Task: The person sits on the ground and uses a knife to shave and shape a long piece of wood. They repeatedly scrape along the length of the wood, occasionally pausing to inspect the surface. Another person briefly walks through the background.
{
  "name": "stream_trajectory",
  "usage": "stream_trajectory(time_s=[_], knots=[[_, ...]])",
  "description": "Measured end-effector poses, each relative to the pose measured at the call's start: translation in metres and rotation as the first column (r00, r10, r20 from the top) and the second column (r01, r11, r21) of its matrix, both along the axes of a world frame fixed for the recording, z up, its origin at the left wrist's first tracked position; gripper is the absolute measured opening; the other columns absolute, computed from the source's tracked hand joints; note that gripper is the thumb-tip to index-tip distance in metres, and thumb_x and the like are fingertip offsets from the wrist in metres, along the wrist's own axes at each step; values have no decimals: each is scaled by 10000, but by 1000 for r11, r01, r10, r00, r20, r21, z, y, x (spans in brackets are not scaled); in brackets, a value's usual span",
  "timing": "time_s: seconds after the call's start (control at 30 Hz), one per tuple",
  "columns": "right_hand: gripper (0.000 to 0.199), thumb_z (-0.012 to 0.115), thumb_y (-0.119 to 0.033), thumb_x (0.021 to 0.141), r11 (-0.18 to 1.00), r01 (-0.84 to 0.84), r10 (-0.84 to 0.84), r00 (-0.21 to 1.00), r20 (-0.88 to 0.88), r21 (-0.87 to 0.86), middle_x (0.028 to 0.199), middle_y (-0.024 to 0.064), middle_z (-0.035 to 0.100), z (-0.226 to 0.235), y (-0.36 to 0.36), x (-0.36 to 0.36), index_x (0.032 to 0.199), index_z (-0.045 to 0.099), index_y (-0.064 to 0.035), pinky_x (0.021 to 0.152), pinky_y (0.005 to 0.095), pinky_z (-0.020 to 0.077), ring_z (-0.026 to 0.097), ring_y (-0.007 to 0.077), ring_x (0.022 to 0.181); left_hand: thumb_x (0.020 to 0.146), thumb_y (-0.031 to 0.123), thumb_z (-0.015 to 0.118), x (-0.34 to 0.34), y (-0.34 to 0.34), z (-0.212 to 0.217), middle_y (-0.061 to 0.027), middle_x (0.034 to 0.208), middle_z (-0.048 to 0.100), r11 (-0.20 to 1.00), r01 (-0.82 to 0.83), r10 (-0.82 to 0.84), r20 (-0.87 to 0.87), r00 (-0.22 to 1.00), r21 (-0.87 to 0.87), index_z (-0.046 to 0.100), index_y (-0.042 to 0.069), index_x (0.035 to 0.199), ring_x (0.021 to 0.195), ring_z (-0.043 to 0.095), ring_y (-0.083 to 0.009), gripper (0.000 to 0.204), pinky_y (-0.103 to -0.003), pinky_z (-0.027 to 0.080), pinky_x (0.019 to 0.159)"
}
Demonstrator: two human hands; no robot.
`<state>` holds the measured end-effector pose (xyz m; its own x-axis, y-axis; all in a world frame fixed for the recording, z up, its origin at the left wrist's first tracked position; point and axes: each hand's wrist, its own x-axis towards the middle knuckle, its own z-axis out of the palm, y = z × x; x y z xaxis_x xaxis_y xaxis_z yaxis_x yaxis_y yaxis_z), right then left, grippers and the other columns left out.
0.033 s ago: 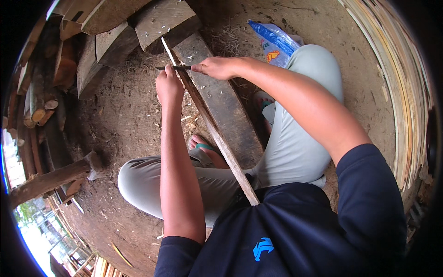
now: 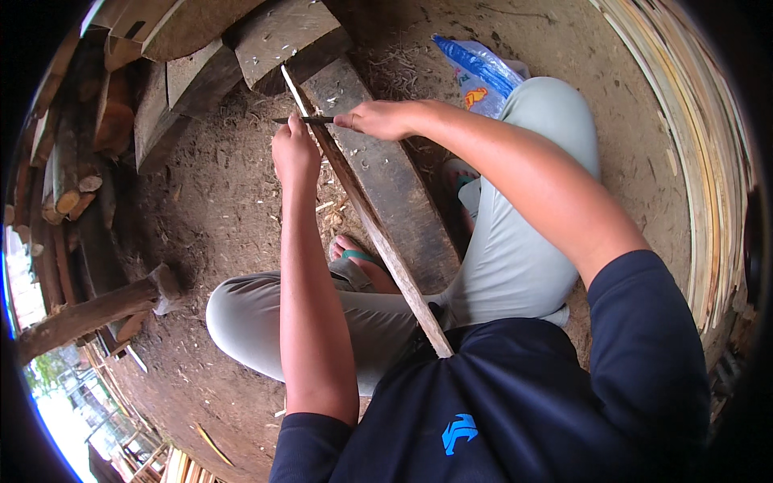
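A long wooden stick slants from my waist up to the far left, its far end pale and shaved. The blade of a dark knife lies across the stick near that end. My right hand is closed round the knife's handle, right of the stick. On the other side my left hand is closed at the blade's tip end, its thumb up against the blade. Its finger undersides are hidden. Beneath the stick's far part lies a dark plank.
Thick timber blocks stand at the far end, with pale shavings on them. Logs are piled at the left, above a low wooden beam. Long thin strips line the right. A blue and clear plastic bag lies beyond my right knee.
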<state>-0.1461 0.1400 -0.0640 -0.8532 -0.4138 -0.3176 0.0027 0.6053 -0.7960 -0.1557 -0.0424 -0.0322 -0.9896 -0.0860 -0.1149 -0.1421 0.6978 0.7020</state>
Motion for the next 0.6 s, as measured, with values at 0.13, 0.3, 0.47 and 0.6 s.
stream_trajectory(time_s=[0.13, 0.3, 0.47, 0.6], knots=[[693, 296, -599, 987, 996, -80, 83, 993, 81, -41, 919, 213, 646, -3, 5, 15, 1077, 600, 17, 813, 425, 450, 591, 269, 866, 972, 392, 372, 31, 5, 10, -289, 851, 630, 997, -15, 16, 10, 1000, -73, 632, -52, 871, 847, 603, -458, 524, -506, 439, 789], [663, 291, -580, 1001, 983, -127, 136, 989, 64, -136, 650, 12, 405, 2, 8, 51, 793, 487, 19, 633, 367, 385, 381, 150, 658, 977, 387, 377, 75, 7, 22, -278, 780, 626, 997, -50, 50, 0, 999, -56, 614, -67, 811, 786, 605, -449, 539, -504, 437, 740], [672, 305, -557, 1004, 991, -103, 109, 992, 57, -86, 753, 138, 580, 12, 10, 60, 960, 569, 59, 740, 402, 437, 541, 241, 751, 984, 353, 379, 83, 10, 23, -250, 720, 613, 997, -35, 34, -22, 999, -64, 597, -60, 767, 721, 593, -430, 515, -500, 429, 700], [666, 317, -553, 999, 998, -66, 66, 998, -26, -8, 940, 254, 649, 14, 8, 58, 1087, 587, 50, 832, 432, 449, 626, 358, 922, 982, 352, 379, 79, 11, 17, -267, 754, 617, 996, -76, 74, -43, 996, -42, 594, -64, 783, 749, 593, -448, 509, -505, 427, 711]])
